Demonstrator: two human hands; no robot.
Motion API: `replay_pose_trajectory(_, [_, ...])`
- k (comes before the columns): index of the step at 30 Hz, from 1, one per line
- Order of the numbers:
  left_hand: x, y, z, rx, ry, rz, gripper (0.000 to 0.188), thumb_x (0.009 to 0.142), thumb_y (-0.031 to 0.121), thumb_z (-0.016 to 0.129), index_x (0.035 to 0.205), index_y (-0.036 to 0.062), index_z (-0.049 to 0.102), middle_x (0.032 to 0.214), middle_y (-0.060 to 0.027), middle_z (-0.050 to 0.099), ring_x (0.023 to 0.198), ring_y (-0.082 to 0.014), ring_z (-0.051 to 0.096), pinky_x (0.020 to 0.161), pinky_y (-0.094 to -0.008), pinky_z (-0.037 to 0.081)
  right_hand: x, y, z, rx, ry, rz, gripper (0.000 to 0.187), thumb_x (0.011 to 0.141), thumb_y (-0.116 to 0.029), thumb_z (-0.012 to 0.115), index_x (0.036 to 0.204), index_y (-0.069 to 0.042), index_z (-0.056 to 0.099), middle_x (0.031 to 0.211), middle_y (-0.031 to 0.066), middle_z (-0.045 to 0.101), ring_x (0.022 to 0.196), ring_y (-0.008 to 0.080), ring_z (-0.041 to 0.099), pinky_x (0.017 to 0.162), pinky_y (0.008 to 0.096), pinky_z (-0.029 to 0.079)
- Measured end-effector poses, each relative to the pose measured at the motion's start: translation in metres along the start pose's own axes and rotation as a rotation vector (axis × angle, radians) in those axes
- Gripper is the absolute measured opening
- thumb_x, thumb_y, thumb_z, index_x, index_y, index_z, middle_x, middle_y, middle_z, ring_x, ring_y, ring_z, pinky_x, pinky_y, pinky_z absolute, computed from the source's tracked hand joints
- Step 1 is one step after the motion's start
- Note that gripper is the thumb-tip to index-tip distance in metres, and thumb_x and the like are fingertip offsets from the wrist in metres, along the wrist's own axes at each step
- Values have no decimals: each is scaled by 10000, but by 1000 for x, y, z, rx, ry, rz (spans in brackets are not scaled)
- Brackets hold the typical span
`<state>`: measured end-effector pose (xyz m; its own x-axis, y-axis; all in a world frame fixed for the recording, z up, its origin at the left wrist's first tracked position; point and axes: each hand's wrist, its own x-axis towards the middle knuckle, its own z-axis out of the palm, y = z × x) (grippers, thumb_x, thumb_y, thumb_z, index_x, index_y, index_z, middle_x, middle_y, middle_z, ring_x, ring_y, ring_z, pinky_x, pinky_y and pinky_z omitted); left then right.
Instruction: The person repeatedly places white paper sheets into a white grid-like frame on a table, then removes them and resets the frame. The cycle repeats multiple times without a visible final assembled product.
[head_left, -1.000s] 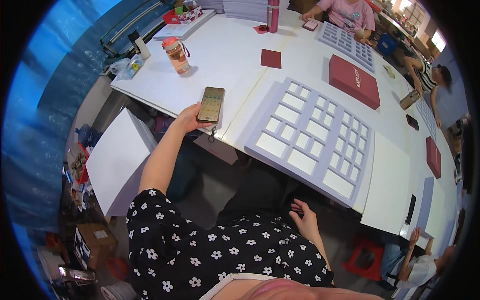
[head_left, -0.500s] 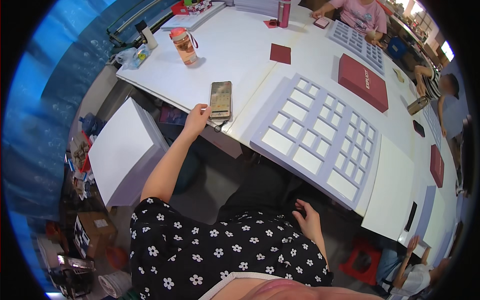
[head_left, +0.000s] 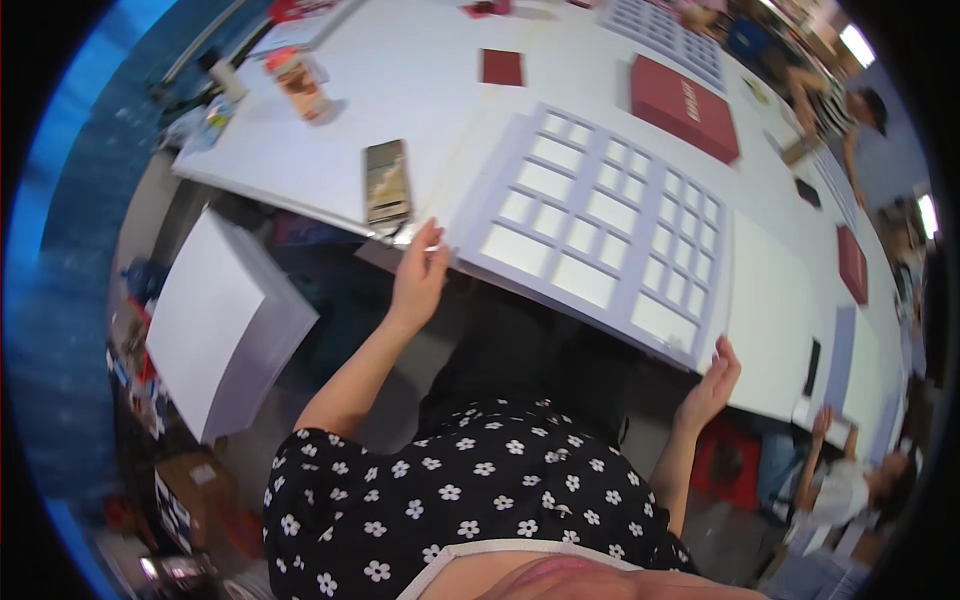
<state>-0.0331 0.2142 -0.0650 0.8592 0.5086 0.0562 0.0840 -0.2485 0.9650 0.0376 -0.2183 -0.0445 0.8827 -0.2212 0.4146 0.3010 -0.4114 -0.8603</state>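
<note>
A pale lavender tray (head_left: 578,238) with many rectangular white-bottomed compartments lies on the white table, along its near edge. My left hand (head_left: 420,278) is by the table edge near the tray's near left corner, fingers extended and holding nothing. At the tray's near right corner is my right hand (head_left: 710,388), also open, its fingertips close to the edge. Whether either hand touches the tray I cannot tell. A phone (head_left: 386,186) lies on the table just beyond my left hand.
Beyond the tray sit a dark red box (head_left: 684,106) and a dark red square card (head_left: 502,67). An orange-capped bottle (head_left: 297,86) stands at the far left. White sheets (head_left: 768,310) lie right of the tray; a white stack (head_left: 215,320) stands left. Other people work around the table.
My left hand has left the phone and moved right toward the tray. My right hand has risen from near my lap to the tray's right corner. The view has shifted, and the phone's screen has dimmed.
</note>
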Motion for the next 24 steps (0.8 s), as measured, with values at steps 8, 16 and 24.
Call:
replay_pose_trajectory(8, [-2, -30, 43, 0, -28, 45, 523, 1059, 260, 427, 1480, -33, 329, 1470, -220, 433, 1369, -262, 422, 1111, -329, 330, -4, 55, -1, 309, -75, 442, 551, 1067, -347, 390, 1470, 26, 339, 1523, 162, 368, 1417, 241, 332, 1167, 361, 231])
replay_pose_trajectory(16, [-5, -25, 52, -59, -11, -61, 502, 1061, 261, 427, 1465, -30, 363, 1448, -190, 459, 1337, -241, 425, 1110, -328, 311, -12, 52, 2, 447, -136, 502, 568, 1071, -352, 374, 1480, 39, 322, 1543, 144, 332, 1446, 217, 259, 1188, 357, 155])
replay_pose_trajectory(24, [-8, -5, 51, -199, -9, -120, 480, 1070, 264, 402, 1465, -7, 378, 1453, -142, 449, 1333, -202, 409, 1123, -328, 294, -9, 35, 5, 412, -65, 555, 599, 1063, -376, 390, 1485, 41, 307, 1565, 153, 292, 1473, 219, 193, 1198, 353, 115])
